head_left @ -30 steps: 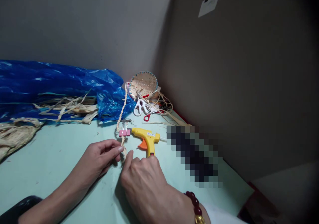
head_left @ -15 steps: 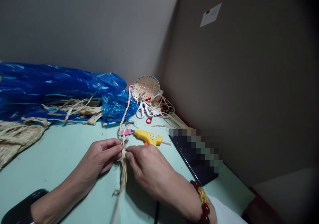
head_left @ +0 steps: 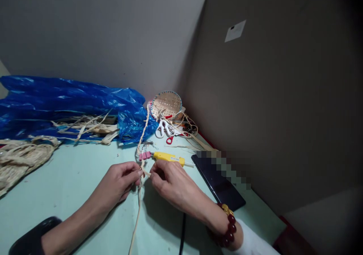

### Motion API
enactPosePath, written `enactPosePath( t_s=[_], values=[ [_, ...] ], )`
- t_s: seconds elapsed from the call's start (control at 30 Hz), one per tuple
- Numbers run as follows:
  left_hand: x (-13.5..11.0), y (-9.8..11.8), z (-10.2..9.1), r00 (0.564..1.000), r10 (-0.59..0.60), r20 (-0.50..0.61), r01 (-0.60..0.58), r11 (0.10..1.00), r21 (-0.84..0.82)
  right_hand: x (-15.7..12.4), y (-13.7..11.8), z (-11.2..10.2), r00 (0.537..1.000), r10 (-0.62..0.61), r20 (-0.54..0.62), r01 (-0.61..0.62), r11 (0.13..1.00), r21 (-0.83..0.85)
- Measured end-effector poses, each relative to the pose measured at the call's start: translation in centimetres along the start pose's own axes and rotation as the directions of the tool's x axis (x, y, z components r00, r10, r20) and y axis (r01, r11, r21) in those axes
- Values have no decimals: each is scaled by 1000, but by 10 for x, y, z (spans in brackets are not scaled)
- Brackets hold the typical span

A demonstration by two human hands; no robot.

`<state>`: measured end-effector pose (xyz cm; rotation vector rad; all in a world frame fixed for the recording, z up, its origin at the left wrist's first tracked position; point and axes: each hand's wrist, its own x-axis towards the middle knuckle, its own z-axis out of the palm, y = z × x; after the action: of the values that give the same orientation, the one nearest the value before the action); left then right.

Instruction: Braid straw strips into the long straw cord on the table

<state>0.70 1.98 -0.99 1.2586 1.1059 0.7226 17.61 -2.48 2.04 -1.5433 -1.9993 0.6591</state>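
Observation:
A pale braided cord (head_left: 143,133) of dried plant fibre runs down the table to a pink binder clip (head_left: 145,155) and on to my hands. Just below the clip, my left hand (head_left: 126,180) pinches the braid's working end. My right hand (head_left: 168,179) is closed on a fibre strand (head_left: 146,173) pulled out to the right, its tip hidden in the fingers. Another long thin strand (head_left: 137,217) hangs from between my hands towards the near edge. Right behind my right hand lies a yellow glue gun (head_left: 168,157), partly covered by it.
A blue plastic bag (head_left: 70,100) with loose dried fibre strips lies at the back left, a woven fibre piece (head_left: 22,164) in front of it. White-handled scissors (head_left: 164,129) sit before a small woven basket (head_left: 166,104). A dark flat device (head_left: 218,181) rests at right.
My right hand has moved slightly right, drawing a strand out sideways from the braid. The wide strip that hung below my hands no longer shows there. The view has shifted slightly.

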Motion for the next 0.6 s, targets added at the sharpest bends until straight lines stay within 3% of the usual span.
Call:
enactPosePath(
  t_s=[0.3, 0.4, 0.6],
  values=[
    [1, -8, 1, 995, -8, -98, 13, 998, 55, -9, -10, 17, 1000, -9, -30, 8, 1000, -9],
    [3, -11, -2, 996, -39, -85, 40, 999, 3, -15, -12, 29, 997, -72, -39, 65, 984, -166],
    [3, -9, -6, 1000, 8, -23, -10, 994, -106, -18, -4, 45, 971, -240, 7, 213, 848, -486]
  ],
)
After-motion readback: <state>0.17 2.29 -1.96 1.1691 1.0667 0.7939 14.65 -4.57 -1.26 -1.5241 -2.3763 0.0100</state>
